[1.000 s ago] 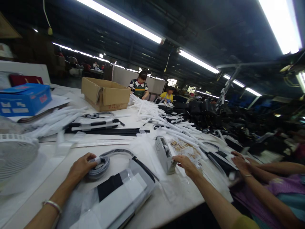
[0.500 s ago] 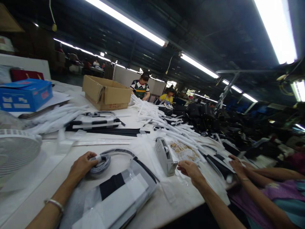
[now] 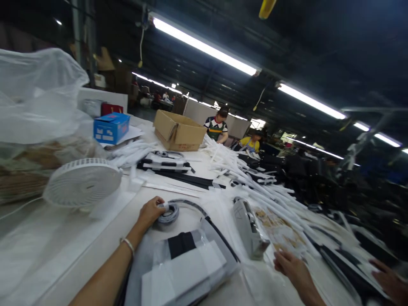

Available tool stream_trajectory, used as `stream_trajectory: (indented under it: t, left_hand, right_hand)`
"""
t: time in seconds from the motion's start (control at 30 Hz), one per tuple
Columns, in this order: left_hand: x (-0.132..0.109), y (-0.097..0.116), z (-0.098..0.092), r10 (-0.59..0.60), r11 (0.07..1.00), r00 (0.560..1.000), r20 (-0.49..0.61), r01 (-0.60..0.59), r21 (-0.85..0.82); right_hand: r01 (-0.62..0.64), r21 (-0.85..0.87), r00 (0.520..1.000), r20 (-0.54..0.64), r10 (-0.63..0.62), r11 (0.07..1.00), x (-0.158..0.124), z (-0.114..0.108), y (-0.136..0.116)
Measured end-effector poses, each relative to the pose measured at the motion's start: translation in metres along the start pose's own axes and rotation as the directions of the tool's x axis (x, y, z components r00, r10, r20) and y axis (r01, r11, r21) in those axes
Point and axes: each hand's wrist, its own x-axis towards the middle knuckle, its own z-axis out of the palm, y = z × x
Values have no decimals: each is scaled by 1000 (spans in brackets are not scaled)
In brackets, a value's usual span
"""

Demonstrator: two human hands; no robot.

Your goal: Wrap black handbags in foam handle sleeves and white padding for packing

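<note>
My left hand (image 3: pixel 149 212) grips a coiled grey strap (image 3: pixel 168 213), whose dark-edged length runs in an arc to a clear plastic-wrapped black and white package (image 3: pixel 188 261) lying on the white table (image 3: pixel 86 242). My right hand (image 3: pixel 291 268) rests low at the front, fingers apart and holding nothing I can see. Just beyond it stand a grey tape dispenser (image 3: pixel 247 227) and a sheet of printed tan labels (image 3: pixel 278 229). At the lower right edge, a co-worker's hand (image 3: pixel 390 281) lies on black strap pieces (image 3: pixel 344 265).
A white desk fan (image 3: pixel 83 182) and a large clear plastic bag (image 3: pixel 35 95) stand at the left. Beyond lie white rolled strips (image 3: pixel 251 185), black straps (image 3: pixel 175 177), a blue box (image 3: pixel 111 128) and a cardboard carton (image 3: pixel 178 130). Two people (image 3: pixel 216 126) work farther along.
The view has swung left, bringing the plastic bag into sight and pushing the co-worker's arm mostly out of frame. My right hand has moved back from the tape dispenser. My left hand stays on the coil.
</note>
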Motion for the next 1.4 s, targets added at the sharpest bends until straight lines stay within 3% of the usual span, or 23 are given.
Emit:
stream_trajectory:
  t: [0.1,0.2,0.3,0.43,0.53,0.67,1.17,1.4]
  left_hand:
    - [-1,-1,2,-6,1000,1000,-27,6,-6]
    - [-3,-1,4,-9,1000,1000,-29,9,1]
    - [-5,-1,5,-3,1000,1000,-30,3,3]
    - [-7,0,4,0,1000,999,-50,1,12]
    - [-9,-1,5,3,1000,998,-59,-2,18]
    - [-11,-1,7,-1,1000,998,-57,3,31]
    - [-11,-2,11,25,998,998,-61,-21,54]
    - [-11,-1,11,23,997,998,-63,-19,69]
  right_hand:
    - [106,349,985,91,-146,931,-16,19,-63]
    - [95,572,927,249,-282,815,-44,72,-146]
    - [-7,638,833,430,-349,770,-65,142,-213]
    - [-46,558,805,512,-300,829,-67,223,-258]
    - [-35,500,810,522,-269,865,-54,256,-266]
    - [-14,420,820,525,-230,907,-39,272,-263]
    - [-1,274,813,561,-159,962,-32,275,-256]
    - [52,93,771,629,-99,994,-24,280,-262]
